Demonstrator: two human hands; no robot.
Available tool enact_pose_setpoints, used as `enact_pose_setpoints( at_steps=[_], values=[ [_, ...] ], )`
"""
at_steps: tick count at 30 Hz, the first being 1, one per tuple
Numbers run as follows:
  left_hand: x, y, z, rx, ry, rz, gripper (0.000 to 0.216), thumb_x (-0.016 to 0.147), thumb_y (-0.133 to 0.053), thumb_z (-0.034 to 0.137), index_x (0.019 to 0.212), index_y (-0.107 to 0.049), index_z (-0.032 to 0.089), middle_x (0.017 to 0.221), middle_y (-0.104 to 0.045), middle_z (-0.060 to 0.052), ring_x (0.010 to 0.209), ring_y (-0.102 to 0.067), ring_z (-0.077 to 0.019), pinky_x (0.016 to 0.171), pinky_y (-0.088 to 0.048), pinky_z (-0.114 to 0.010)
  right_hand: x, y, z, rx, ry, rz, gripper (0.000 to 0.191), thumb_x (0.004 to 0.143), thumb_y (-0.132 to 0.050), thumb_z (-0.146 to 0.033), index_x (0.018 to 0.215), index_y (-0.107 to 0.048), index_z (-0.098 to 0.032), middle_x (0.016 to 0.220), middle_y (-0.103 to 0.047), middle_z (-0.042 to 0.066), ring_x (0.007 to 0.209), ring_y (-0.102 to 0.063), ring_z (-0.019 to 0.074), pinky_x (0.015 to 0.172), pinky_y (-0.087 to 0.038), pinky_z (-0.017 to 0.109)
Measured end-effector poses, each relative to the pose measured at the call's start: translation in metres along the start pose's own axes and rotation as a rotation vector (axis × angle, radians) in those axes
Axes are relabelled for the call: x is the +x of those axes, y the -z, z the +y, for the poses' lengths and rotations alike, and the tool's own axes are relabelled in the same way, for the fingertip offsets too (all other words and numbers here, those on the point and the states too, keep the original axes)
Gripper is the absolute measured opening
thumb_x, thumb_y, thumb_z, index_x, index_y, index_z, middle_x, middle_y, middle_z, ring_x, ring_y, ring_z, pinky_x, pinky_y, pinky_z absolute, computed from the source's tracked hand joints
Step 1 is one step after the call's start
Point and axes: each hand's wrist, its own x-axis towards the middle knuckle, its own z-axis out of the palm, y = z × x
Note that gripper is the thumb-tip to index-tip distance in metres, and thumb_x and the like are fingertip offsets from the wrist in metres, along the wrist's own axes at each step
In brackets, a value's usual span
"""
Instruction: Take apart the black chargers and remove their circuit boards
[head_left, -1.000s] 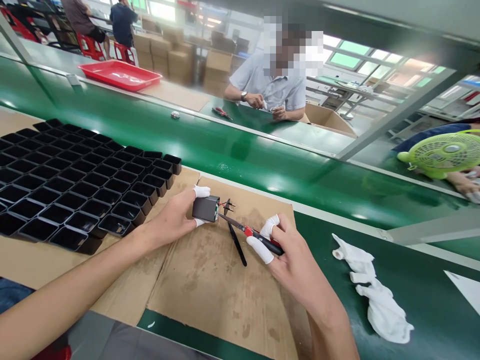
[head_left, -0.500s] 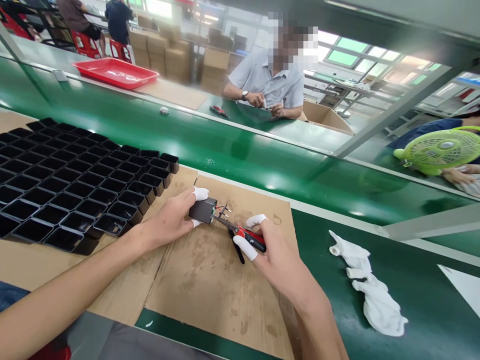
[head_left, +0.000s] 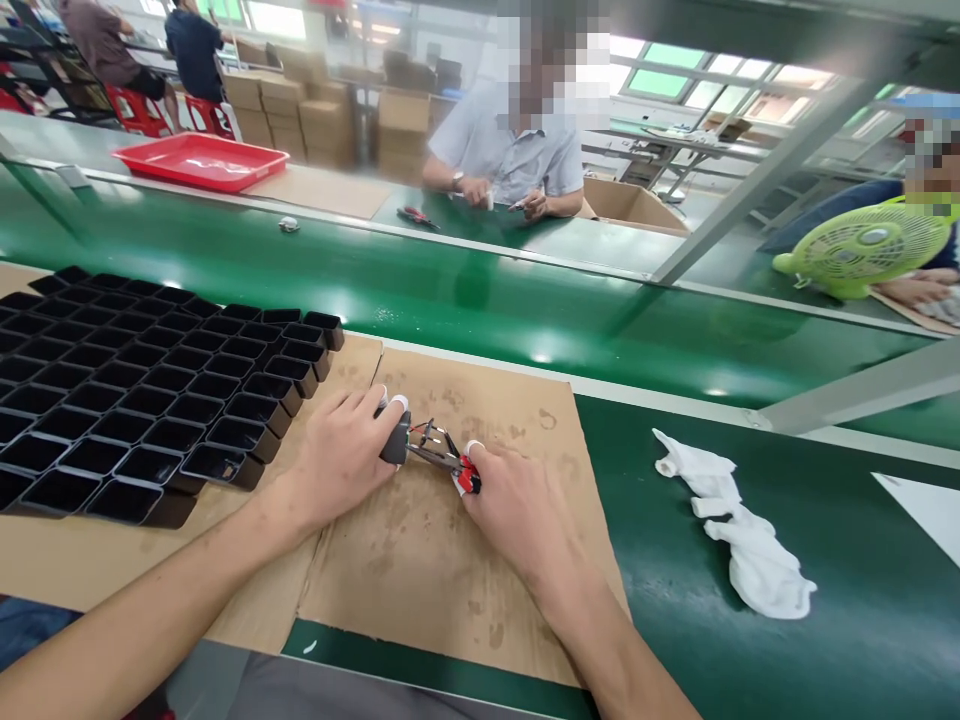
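Note:
My left hand (head_left: 341,455) is closed around a small black box-shaped part (head_left: 395,444), pressing it down on the cardboard sheet (head_left: 450,590). Thin wires (head_left: 431,432) stick out of the part's right end. My right hand (head_left: 510,500) is closed on red-handled pliers (head_left: 465,478), whose tips reach in among those wires. White finger cots cover several fingertips on both hands. The two hands sit close together over the middle of the cardboard.
A black tray of empty square cells (head_left: 142,385) lies to the left. White gloves (head_left: 739,545) lie on the green bench at right. Behind runs a green conveyor belt (head_left: 465,300); across it a seated person works, with a red tray (head_left: 199,160) and a green fan (head_left: 870,250).
Both hands have lowered onto the cardboard and turned palm down. The right hand slid left, bringing the pliers closer to the part, so most of the tool is now covered.

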Motion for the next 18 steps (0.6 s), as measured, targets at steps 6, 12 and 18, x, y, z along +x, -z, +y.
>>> enact_pose_setpoints(
  at_steps=[6,12,18],
  values=[
    [0.002,0.026,0.01,0.03,0.045,0.048,0.019,0.091,-0.066,0.015,0.107,-0.071,0.022,0.092,-0.076,-0.005,0.079,-0.075,-0.0284,0.069,-0.047,-0.042,-0.005,0.012,0.012,-0.032,0.019,0.051,0.018,0.103,-0.058,-0.013,0.097,-0.072,-0.023,0.103,-0.084,0.007,0.086,-0.076,0.0239,0.064,-0.016,0.039],
    [0.018,0.049,0.012,-0.023,-0.036,-0.196,0.026,0.088,-0.07,0.018,0.114,-0.07,0.023,0.096,-0.079,-0.005,0.083,-0.079,-0.0294,0.064,-0.041,-0.039,-0.002,0.018,0.023,-0.042,0.064,-0.005,0.016,0.101,-0.065,-0.025,0.087,-0.073,-0.026,0.091,-0.084,0.003,0.08,-0.074,0.0222,0.063,-0.022,0.035],
    [0.028,0.113,-0.044,0.221,0.325,-0.207,0.021,0.092,-0.068,0.032,0.111,-0.065,0.023,0.105,-0.081,-0.009,0.083,-0.079,-0.0342,0.058,-0.028,-0.035,-0.013,0.046,0.104,-0.133,-0.102,0.02,0.021,0.103,-0.06,-0.023,0.088,-0.075,-0.023,0.088,-0.082,0.012,0.084,-0.075,0.0293,0.064,-0.025,0.034]
  ],
)
